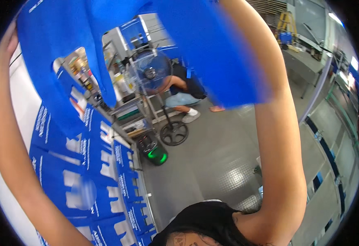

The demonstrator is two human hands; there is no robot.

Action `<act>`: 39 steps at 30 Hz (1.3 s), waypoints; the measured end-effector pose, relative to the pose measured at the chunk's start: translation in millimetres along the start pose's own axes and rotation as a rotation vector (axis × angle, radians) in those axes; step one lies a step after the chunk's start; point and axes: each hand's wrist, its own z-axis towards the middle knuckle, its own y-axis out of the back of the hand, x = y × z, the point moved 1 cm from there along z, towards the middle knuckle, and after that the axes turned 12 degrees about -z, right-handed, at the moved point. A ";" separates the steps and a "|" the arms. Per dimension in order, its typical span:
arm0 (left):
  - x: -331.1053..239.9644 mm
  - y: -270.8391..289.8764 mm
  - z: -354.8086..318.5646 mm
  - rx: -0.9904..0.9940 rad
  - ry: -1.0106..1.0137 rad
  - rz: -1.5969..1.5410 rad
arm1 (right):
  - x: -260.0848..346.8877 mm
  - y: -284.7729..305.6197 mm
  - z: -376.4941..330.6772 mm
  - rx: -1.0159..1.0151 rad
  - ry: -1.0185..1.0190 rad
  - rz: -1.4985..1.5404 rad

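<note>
A large blue sheet with cut-outs (60, 28) is raised across the top of the view, and its right part is smeared by motion. At its left edge my left hand (13, 40) grips the sheet; most of its fingers are hidden. My right forearm (273, 82) reaches up past the sheet's right part, and the hand itself is beyond the top edge. Below the raised sheet, several more blue cut-out pieces (52, 164) with white lettering lie overlapping on a white surface (26, 104) at the left.
Beyond the sheet stand a fan (150, 74) and a metal cart (128, 112) with bottles. A person (191, 88) crouches there. A black speaker with green lights (157, 153) sits on the grey floor (212, 164). At the right are a grey table (298, 61) and a yellow ladder (285, 24).
</note>
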 end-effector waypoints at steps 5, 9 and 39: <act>85.8 -84.8 72.5 0.051 0.041 -0.186 | 15.0 111.8 24.9 -0.089 0.009 -0.212; 134.7 -209.4 56.5 0.181 0.025 -0.332 | 21.7 184.8 39.7 -0.153 0.010 -0.416; 649.8 -554.0 176.6 0.395 0.321 -0.631 | -197.4 603.2 130.4 -0.262 0.005 -0.913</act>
